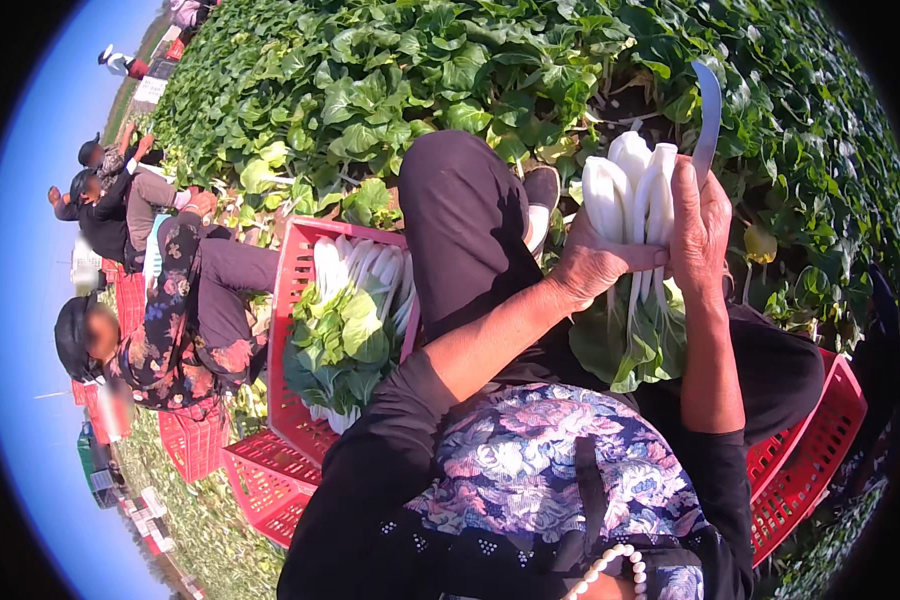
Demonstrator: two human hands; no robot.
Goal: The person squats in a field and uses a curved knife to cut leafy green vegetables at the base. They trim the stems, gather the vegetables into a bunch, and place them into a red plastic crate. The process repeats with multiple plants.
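My left hand (596, 259) grips several heads of bok choy (633, 195) around their stalks, white bases up and green leaves hanging down over my lap. At the right side of the bunch is my right hand (701, 217), its thumb raised against the stalks. A curved knife blade (708, 105) rises from behind its fingers; the handle is hidden by the hand. Left of my bent knee stands a red plastic crate (279, 322) holding cut bok choy (360, 322), laid with white stalks away from me and some leaves across the middle.
Dense green leafy plants (465, 75) grow in front of me. More red crates lie at lower left (270, 480) and beside my right leg (817, 457). A co-worker in a floral top (187, 300) sits to the left, with more people farther along the row.
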